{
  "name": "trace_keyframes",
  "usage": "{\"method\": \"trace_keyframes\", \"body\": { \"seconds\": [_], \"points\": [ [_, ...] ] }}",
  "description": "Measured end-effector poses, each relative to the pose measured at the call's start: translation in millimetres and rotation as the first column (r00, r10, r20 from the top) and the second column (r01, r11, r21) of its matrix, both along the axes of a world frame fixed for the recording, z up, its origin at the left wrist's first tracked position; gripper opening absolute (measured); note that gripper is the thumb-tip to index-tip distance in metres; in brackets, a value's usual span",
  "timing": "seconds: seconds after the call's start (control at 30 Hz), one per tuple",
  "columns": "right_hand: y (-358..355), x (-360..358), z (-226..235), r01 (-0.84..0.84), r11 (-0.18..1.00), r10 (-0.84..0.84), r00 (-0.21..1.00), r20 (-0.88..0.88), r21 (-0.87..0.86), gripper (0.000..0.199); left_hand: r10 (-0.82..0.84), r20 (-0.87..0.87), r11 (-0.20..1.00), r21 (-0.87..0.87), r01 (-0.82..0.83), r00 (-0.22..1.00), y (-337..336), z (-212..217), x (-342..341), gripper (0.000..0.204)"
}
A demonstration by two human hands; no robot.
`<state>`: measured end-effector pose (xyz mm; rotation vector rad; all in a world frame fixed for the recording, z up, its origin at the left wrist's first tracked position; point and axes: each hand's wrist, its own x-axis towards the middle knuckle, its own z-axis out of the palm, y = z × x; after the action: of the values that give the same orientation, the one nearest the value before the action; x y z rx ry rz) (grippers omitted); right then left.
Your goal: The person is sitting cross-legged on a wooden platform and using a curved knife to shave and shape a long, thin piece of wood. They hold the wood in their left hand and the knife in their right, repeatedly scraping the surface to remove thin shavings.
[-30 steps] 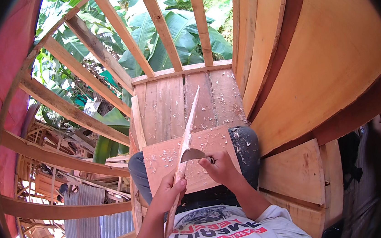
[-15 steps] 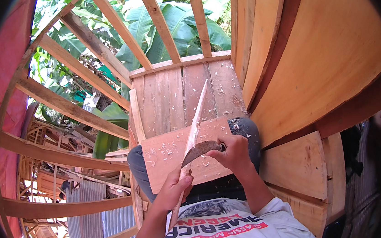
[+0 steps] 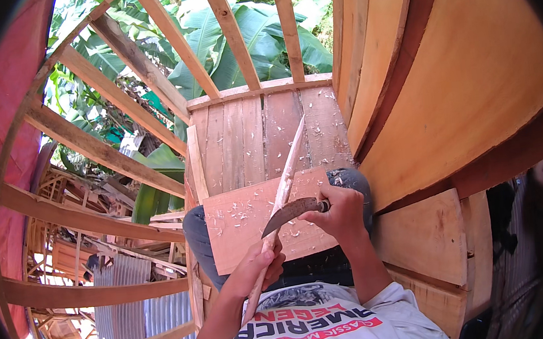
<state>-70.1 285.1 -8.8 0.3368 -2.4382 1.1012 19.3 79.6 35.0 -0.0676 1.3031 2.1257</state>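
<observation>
My left hand is closed around the lower part of a long, pale wooden stick, which slants up and away from me to a tapered tip. In my right hand is the dark handle of a knife with a broad, curved blade. The blade lies across the stick, just above my left hand. Under both, a flat wooden board rests over my lap, sprinkled with curled shavings.
A plank floor dotted with shavings stretches ahead. Wooden slats form a railing to the left and front, with banana leaves beyond. Plywood panels wall the right side. Corrugated metal sheets stand outside at lower left.
The stick's tip has swung slightly to the right. Both hands and the knife have shifted a little right, the blade staying across the stick.
</observation>
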Motion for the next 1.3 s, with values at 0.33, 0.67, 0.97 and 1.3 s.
{"method": "trace_keyframes", "body": {
  "seconds": [0.33, 0.67, 0.97, 1.3],
  "points": [
    [42, -36, -3, 0.286, 0.878, -0.161, 0.932, 0.325, -0.384, 0.064, -0.067, -0.027, 0.988, -0.140, 0.063, 0.997, 16, 3, 25, 0.050],
    [-40, 18, -5, -0.126, 0.479, 0.766, 0.543, 0.344, -0.869, 0.059, 0.163, -0.017, 0.986, -0.019, -0.163, 0.987, -14, 7, 12, 0.055],
    [-27, 16, -3, -0.288, 0.811, 0.502, 0.790, 0.352, -0.510, 0.063, 0.138, 0.047, 0.988, 0.056, -0.141, 0.989, -1, 10, 1, 0.052],
    [-3, 6, 15, -0.258, 0.922, 0.355, 0.861, 0.364, -0.288, 0.061, 0.096, -0.110, 0.982, -0.153, -0.113, 0.989, -2, 4, -6, 0.053]
  ]
}}
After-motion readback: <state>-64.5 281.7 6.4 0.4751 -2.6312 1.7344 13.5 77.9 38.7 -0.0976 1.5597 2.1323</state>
